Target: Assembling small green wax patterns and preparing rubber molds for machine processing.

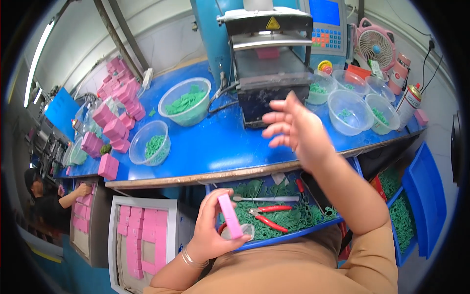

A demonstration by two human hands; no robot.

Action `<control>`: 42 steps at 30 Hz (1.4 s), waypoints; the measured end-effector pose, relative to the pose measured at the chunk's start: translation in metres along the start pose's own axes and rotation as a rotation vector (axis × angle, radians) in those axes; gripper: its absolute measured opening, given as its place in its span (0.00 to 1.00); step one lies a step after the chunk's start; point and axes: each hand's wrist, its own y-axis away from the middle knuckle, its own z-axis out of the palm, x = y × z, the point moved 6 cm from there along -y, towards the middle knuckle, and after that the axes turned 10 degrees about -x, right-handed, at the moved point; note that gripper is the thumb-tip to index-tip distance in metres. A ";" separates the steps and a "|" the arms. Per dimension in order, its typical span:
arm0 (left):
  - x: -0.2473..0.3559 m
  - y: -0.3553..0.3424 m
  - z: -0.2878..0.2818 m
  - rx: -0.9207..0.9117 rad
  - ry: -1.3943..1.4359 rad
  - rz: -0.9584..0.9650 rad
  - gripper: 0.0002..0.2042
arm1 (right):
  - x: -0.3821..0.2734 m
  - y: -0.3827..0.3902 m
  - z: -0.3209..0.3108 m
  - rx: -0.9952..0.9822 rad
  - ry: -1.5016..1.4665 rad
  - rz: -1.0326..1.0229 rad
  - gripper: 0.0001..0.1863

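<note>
A slim pink block (229,215) stands on edge in my left hand (208,232), its thumb and fingers closed on it just over the near edge of a drawer at my lap. Above the front of the table, my right hand (306,132) is raised with fingers stretched and nothing in it, close before a bench press (272,100). Another pink piece (267,52) shows inside the press. In the blue drawer lie many green pieces (249,225), red-handled cutting pliers (271,209) and a pale-handled brush (274,199).
Clear bowls of green pieces stand at left (151,144) and right (350,115) of the press. Pink blocks (116,130) are stacked at far left. An open box (142,235) of pink blocks sits below. Beyond, another person (49,201) handles blocks. A spray can (410,103) stands right.
</note>
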 end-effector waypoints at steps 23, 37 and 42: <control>0.038 -0.086 0.001 -0.230 -0.513 0.084 0.37 | 0.061 0.130 0.035 -0.678 -0.414 0.591 0.35; 0.035 -0.059 -0.010 0.072 -0.612 0.394 0.34 | 0.100 0.144 0.026 -0.611 -0.390 0.632 0.34; 0.062 -0.023 0.014 0.072 -0.935 0.426 0.25 | 0.113 0.145 0.028 -0.658 -0.139 0.454 0.25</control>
